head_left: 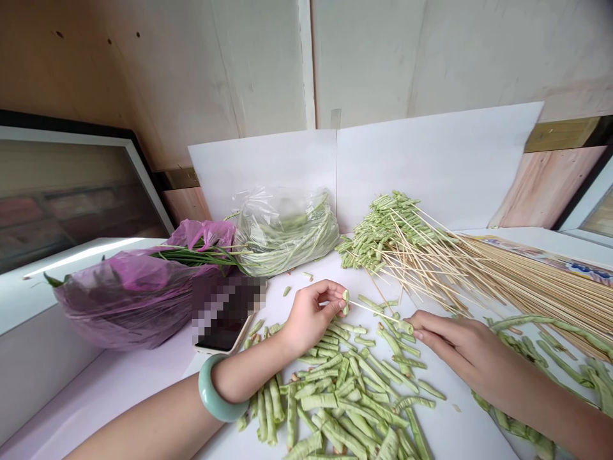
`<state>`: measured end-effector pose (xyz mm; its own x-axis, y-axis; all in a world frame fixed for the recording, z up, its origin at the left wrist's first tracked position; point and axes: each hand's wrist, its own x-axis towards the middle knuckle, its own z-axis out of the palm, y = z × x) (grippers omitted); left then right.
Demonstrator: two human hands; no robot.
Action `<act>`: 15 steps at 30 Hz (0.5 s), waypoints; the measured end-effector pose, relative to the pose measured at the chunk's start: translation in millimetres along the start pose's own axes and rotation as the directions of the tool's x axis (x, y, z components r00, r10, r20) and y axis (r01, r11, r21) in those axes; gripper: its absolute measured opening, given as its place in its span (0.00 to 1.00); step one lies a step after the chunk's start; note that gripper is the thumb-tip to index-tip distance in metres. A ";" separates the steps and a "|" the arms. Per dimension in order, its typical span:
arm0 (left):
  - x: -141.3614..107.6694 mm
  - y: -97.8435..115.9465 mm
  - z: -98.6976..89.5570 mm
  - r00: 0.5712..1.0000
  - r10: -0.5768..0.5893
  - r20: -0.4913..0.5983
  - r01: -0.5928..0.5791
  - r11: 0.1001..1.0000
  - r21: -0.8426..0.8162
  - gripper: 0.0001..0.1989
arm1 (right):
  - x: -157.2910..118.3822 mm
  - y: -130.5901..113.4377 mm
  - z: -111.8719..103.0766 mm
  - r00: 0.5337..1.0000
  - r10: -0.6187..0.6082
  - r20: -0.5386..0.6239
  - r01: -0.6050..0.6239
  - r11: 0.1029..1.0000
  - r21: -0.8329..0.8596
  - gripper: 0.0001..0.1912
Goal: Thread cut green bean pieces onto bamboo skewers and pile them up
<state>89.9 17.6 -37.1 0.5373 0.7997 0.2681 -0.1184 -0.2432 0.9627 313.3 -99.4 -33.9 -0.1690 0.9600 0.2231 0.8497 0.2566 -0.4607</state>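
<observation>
Between the thumb and fingers of my left hand [310,313] is a short piece of green bean [345,302], held upright. A thin bamboo skewer [371,309] runs from that piece across to my right hand [443,335]. My right fingers are pinched around the skewer's other end, where another bean piece [405,326] shows at the fingertips. Whether the tip passes through the left piece is too small to tell. Below both hands spreads a loose pile of cut green beans [335,402] on the white surface.
Behind my hands lie skewers loaded with beans [390,223], beside a long bundle of bare skewers [541,275]. A clear bag of long beans [287,239] and a purple bag of greens [129,297] stand left, near a phone [227,319]. More beans [522,428] lie right.
</observation>
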 end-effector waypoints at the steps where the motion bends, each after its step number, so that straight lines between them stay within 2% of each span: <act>1: 0.0 -0.2 0.0 1.000 -0.001 0.000 0.001 1.000 -0.001 0.13 | 0.4 -1.2 -0.7 1.000 0.001 -0.002 -0.001 1.000 0.002 0.16; 15: -0.7 -0.3 0.4 1.000 0.010 -0.006 -0.010 0.999 0.039 0.14 | -1.0 -1.2 0.6 0.999 -0.044 -0.031 0.042 0.998 -0.054 0.15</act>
<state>89.9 16.9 -37.6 0.5311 0.8004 0.2780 -0.0909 -0.2724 0.9579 312.2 -100.7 -34.1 -0.1903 0.9439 0.2698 0.8674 0.2904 -0.4041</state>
